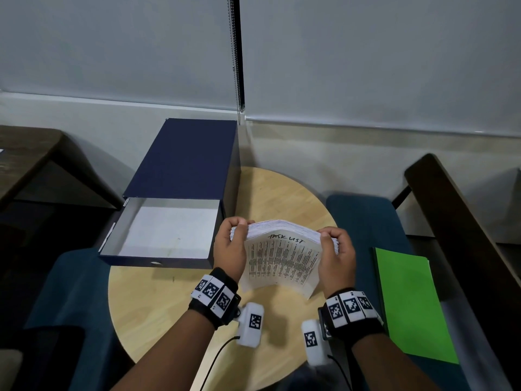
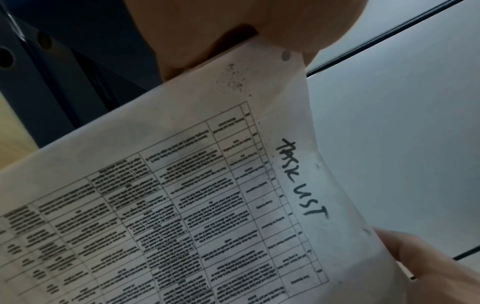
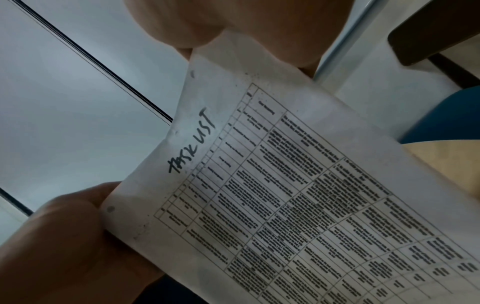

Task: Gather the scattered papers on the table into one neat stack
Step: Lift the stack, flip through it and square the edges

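Note:
A thick stack of white papers (image 1: 283, 261) stands on edge over the round wooden table (image 1: 158, 303), bowed toward me. Its front sheet carries a printed table and the handwritten words "TASK LIST" (image 2: 298, 176). My left hand (image 1: 229, 246) grips the stack's upper left corner, fingers curled over the top edge. My right hand (image 1: 337, 253) grips the upper right corner the same way. In the left wrist view the sheet (image 2: 182, 205) fills the frame; the right wrist view shows the same sheet (image 3: 285, 195) with the other hand at its far corner.
An open dark blue box (image 1: 166, 230) with its lid raised sits on the table's left side, its white interior showing. A green folder (image 1: 411, 303) lies on the blue seat at the right. Dark wooden furniture (image 1: 462, 221) flanks the right.

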